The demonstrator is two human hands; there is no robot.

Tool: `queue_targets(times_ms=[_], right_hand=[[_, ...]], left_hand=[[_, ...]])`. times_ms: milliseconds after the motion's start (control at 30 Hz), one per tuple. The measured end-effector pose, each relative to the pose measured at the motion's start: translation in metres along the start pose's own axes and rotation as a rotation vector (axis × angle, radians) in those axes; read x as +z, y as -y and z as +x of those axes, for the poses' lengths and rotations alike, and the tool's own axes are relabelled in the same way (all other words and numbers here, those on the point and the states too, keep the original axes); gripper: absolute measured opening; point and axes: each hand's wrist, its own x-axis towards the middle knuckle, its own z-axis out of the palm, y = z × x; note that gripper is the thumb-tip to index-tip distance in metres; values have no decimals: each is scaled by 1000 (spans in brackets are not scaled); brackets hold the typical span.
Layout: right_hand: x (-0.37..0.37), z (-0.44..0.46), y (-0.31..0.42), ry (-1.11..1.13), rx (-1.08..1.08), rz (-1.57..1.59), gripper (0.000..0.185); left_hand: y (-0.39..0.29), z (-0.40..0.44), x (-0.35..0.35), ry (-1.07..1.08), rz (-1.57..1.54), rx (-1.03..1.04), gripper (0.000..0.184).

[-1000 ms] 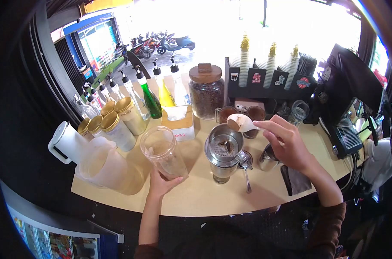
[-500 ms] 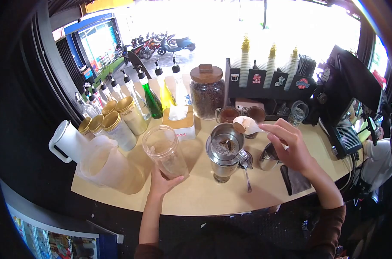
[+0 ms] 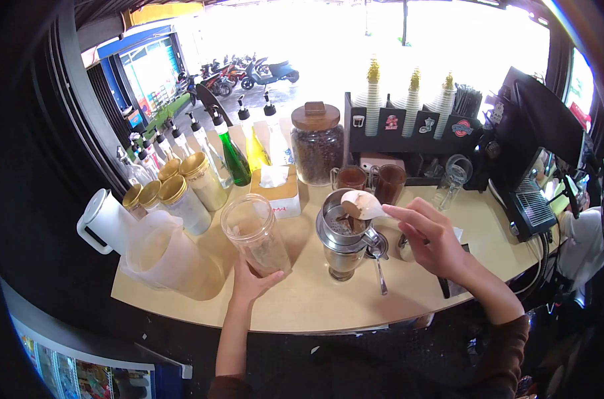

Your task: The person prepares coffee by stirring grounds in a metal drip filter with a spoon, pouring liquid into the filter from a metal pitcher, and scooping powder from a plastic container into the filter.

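Ok, scoop w/ brown powder is over the open top of the metal filter; R hand grip's pinched together on its handle end. Main risk: fingertip-only hold, so a small wrist twist cd dump powder on the rim or outside. Filter sits high on a footed vessel, prob top-heavy, so a knock cd topple it. Spoon just R of the filter pokes out over the counter; a low R forearm cd snag it. L of the filter, L hand grip's clamped round the lower part of the clear jar; mouth's uncovered, so a tilt cd spill whatever's inside (contents unclear). Behind the filter, 2 glass mugs hold brown liquid; overreaching cd tip one.
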Motion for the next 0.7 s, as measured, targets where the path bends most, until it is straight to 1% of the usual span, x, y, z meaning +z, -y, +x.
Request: queue_targets(times_ms=[67,167,267,333,667,700], right_hand=[[6,1,-4,75,-1,27,53],[9,2,-3,8,-31,31,52],[12,1,-6,51,-9,45,50],[9,1,-3,38,-5,44,50],[1,-1,-4,46,-21,3,50],[-1,1,-2,47,-22,1,50]], left_hand=[[1,-1,0,1,18,-5,88],[6,0,0,-10,-35,-20,87],[9,-2,-1,3,-49,-9,85],[10,-3,-4,38,18,-43,92],[5,-3,-2,32,0,-61,95],[6,-3,-3,32,36,-47,96]])
